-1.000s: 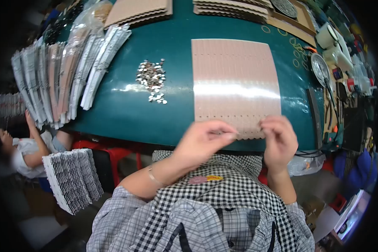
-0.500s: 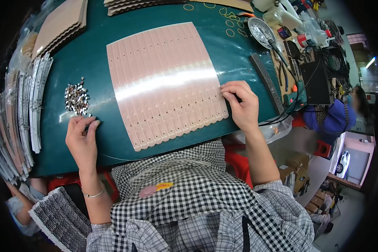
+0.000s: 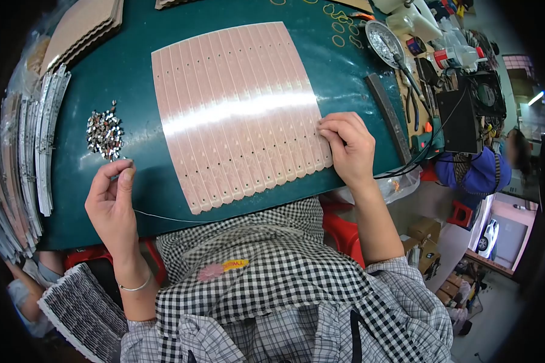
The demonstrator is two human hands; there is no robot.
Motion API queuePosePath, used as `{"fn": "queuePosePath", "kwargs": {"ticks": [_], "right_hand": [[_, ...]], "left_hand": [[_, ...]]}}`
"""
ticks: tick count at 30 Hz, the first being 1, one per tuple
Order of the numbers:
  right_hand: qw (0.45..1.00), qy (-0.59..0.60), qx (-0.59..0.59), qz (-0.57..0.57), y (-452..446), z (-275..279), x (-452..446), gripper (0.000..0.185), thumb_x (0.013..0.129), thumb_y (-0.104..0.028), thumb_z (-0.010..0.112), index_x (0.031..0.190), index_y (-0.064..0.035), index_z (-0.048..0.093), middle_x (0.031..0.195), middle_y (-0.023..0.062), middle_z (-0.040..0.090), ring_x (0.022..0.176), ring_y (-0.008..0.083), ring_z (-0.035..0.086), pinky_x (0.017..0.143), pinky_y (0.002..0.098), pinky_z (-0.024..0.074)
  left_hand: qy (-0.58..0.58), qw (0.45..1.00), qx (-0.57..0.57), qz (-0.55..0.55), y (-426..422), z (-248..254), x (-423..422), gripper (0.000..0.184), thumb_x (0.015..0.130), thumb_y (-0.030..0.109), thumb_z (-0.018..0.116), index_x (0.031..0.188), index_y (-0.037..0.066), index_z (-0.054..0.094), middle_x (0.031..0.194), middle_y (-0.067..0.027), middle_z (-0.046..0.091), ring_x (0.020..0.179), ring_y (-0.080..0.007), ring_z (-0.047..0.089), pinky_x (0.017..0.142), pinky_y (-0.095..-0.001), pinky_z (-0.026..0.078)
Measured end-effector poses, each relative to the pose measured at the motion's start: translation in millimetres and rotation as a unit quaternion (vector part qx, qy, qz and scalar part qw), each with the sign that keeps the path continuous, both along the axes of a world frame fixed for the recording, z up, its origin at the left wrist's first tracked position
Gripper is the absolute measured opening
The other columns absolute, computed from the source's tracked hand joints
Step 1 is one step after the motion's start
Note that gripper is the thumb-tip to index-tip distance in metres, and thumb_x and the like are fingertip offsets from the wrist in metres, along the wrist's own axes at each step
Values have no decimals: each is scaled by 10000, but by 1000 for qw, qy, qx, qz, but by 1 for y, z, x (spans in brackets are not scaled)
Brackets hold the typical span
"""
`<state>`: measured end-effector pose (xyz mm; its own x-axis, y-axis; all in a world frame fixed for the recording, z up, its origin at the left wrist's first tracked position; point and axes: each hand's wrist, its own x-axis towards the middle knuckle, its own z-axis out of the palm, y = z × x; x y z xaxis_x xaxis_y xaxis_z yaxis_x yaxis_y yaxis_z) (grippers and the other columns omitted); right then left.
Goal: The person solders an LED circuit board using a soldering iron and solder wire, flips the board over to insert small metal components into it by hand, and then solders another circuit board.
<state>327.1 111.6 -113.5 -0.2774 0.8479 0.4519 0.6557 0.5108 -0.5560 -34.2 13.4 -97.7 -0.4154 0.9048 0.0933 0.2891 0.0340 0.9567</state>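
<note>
A flat panel of pale pink strips (image 3: 242, 145), side by side with small dark holes near both ends, lies on the green table. At the panel's right edge is my right hand (image 3: 350, 145), thumb and forefinger pinched together; whatever lies between them is hidden. My left hand (image 3: 112, 190) is closed in a pinch just below a pile of small shiny metal pieces (image 3: 105, 133). Something tiny may be at its fingertips, too small to name. A thin pale thread (image 3: 163, 216) runs from beside my left hand along the table's front edge.
Bundles of silvery strips (image 3: 42, 145) lie at left, below stacked brown boards (image 3: 85, 30). A dark metal bar (image 3: 387, 118) lies right of the panel. Beyond it are a silver dish (image 3: 383, 43), pliers (image 3: 413, 106) and cables. Rubber bands (image 3: 339, 30) lie at the back.
My left hand has moved slightly left and up, its pinch tighter at the edge of the metal pile. My right hand stays at the panel's edge. The view has shifted a little.
</note>
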Motion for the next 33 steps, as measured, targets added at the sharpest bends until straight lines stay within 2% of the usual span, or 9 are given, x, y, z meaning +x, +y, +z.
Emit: {"fn": "queuePosePath", "kwargs": {"ticks": [6, 13, 15, 18, 19, 23, 28, 31, 33], "right_hand": [[998, -51, 45, 10, -3, 0, -4, 116, 696, 48, 698, 790, -11, 664, 819, 85, 657, 789, 260, 628, 683, 328, 507], [997, 29, -55, -33, -11, 27, -15, 214, 738, 27, 716, 948, -7, 698, 956, 130, 667, 856, 257, 654, 760, 320, 523], [994, 69, -79, -3, -18, 36, -31, 216, 745, 36, 708, 955, -10, 703, 952, 131, 669, 861, 249, 653, 756, 318, 522], [971, 145, -116, 151, -29, 52, -65, 200, 757, 36, 704, 952, -9, 704, 942, 126, 666, 861, 235, 651, 748, 307, 520], [960, 163, -136, 181, -33, 57, -76, 189, 764, 36, 701, 948, -8, 705, 939, 123, 664, 861, 230, 650, 748, 303, 520], [895, 260, -291, 218, -36, 55, -95, 160, 785, 48, 695, 936, -3, 715, 942, 90, 659, 877, 194, 645, 768, 284, 517], [854, 289, -377, 213, -34, 52, -90, 116, 746, 57, 721, 843, -5, 704, 931, 97, 679, 882, 181, 650, 778, 297, 517], [869, 302, -341, 194, -33, 49, -86, 116, 742, 72, 700, 834, 1, 697, 933, 101, 678, 878, 188, 650, 779, 294, 513], [918, 254, -268, 145, -26, 49, -72, 120, 739, 81, 685, 832, 4, 689, 927, 103, 676, 875, 192, 648, 783, 294, 510]], "left_hand": [[-138, 987, -54, -54, -4, 10, 16, 132, 934, 81, 626, 1017, -15, 661, 876, -45, 655, 516, 3, 373, 430, -168, 236], [-461, 866, -140, -136, 4, 17, 59, 204, 932, 191, 651, 996, 4, 598, 864, -106, 644, 474, -15, 328, 413, -172, 219], [-511, 834, -153, -142, 11, 19, 69, 113, 929, 80, 628, 988, -16, 628, 847, -98, 683, 487, -13, 391, 418, -173, 277], [-451, 864, -172, -143, 13, 18, 83, 124, 921, 67, 632, 1002, -25, 623, 857, -92, 691, 534, -15, 477, 441, -159, 321], [-441, 871, -154, -154, 13, 20, 87, 186, 890, 15, 648, 1059, -37, 589, 859, -91, 694, 644, -59, 600, 530, -164, 442], [-518, 830, -97, -180, 13, 21, 95, 404, 826, -73, 679, 1164, -22, 463, 833, -93, 684, 762, -140, 671, 723, -233, 544], [-491, 847, -97, -179, 9, 18, 99, 419, 843, -24, 698, 1175, -2, 444, 836, -97, 680, 760, -113, 658, 731, -219, 526], [-489, 854, -108, -140, 10, 26, 102, 316, 834, -44, 685, 1111, 9, 542, 797, -67, 666, 627, -62, 590, 548, -159, 439], [-232, 955, -92, -161, 9, 28, 86, 178, 820, -20, 707, 986, -13, 642, 792, -38, 653, 636, -58, 563, 587, -181, 450]]}}
